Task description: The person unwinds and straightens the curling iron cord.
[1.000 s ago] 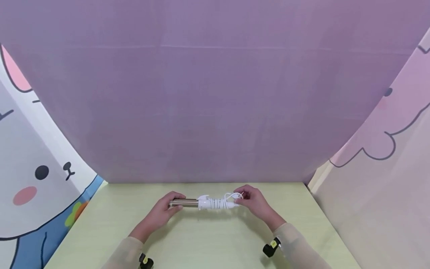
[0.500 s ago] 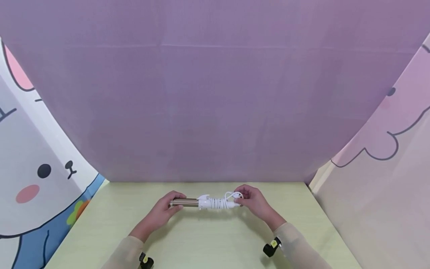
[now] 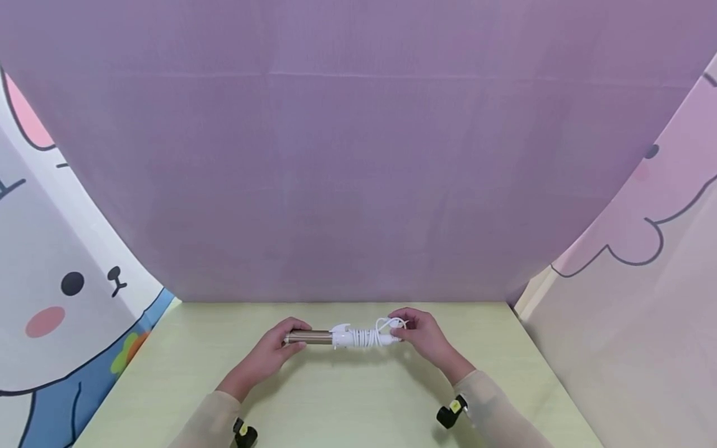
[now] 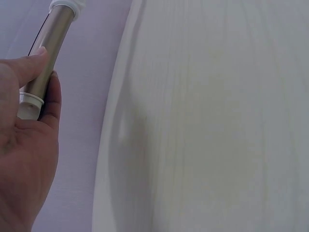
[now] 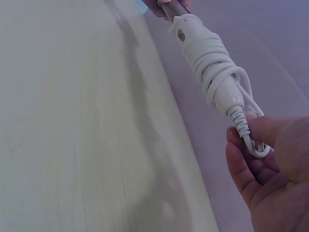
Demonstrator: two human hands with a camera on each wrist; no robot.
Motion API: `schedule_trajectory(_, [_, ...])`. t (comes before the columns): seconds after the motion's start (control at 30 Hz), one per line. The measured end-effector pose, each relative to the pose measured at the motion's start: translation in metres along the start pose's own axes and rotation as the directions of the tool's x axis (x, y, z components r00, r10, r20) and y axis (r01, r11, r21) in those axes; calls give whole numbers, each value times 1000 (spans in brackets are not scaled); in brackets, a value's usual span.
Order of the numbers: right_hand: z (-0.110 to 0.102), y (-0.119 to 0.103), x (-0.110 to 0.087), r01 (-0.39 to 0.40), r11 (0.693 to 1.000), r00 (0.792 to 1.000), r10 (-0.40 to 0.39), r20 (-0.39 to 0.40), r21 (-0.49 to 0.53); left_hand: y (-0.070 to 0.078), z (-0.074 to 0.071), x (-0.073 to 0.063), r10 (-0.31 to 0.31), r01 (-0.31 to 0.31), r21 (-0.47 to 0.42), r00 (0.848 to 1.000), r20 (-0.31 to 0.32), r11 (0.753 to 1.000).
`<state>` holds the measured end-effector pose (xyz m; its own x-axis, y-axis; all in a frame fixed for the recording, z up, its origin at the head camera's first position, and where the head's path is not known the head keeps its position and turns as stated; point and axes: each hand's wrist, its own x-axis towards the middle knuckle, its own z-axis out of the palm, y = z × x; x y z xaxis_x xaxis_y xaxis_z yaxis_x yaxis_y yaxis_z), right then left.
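Observation:
A curling iron [image 3: 350, 337] with a bronze barrel and a white handle is held level above the table, its white cord [image 5: 212, 65] wound round the handle. My left hand [image 3: 274, 350] grips the barrel [image 4: 50, 43] near its white tip, thumb on one side and fingers on the other. At the other end my right hand [image 3: 428, 339] pinches the cord where it leaves the handle, by the ribbed sleeve [image 5: 238, 121]. A loop of cord stands up beside those fingers. Part of the plug end is hidden by the right hand.
Beneath the hands lies a pale yellow-green table [image 3: 347, 404]. A purple cloth wall [image 3: 358, 186] rises at its back edge. Cartoon-printed panels [image 3: 61, 236] flank it left and right. Each wrist bears a small black camera [image 3: 450, 414].
Hardly anything differs. Both hands keep their hold on the curling iron, and the view has shifted very slightly.

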<state>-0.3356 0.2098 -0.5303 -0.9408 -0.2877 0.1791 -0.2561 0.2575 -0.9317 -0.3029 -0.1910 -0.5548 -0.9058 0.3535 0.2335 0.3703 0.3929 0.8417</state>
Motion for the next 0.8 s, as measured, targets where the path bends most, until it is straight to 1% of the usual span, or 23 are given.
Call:
schedule_trajectory(0.13, [2, -2, -1, -38, 999, 999, 38, -15, 0, -1, 0, 1, 4, -4, -6, 1000, 7, 1000])
schedule_trajectory(0.23, [2, -2, -1, -48, 999, 999, 48, -16, 6, -1, 1, 1, 3, -3, -6, 1000, 7, 1000])
schedule_trajectory(0.4, [-2, -2, -2, -22, 1000, 1000, 22, 1, -3, -1, 2, 1, -7, 7, 1, 1000, -3, 1000])
schedule_trajectory(0.57, [-6, -3, -4, -2, 1000, 1000, 2, 27, -2, 0, 2, -1, -1, 1, -10, 1000, -7, 1000])
schedule_trajectory(0.67, [-7, -3, -6, -1, 999, 999, -1, 41, 46, 0, 2, -1, 0, -1, -19, 1000, -5, 1000])
schedule_trajectory(0.8, [-8, -1, -7, 8, 995, 999, -12, 34, 102, 1, 2, 0, 12, -12, -23, 1000, 4, 1000])
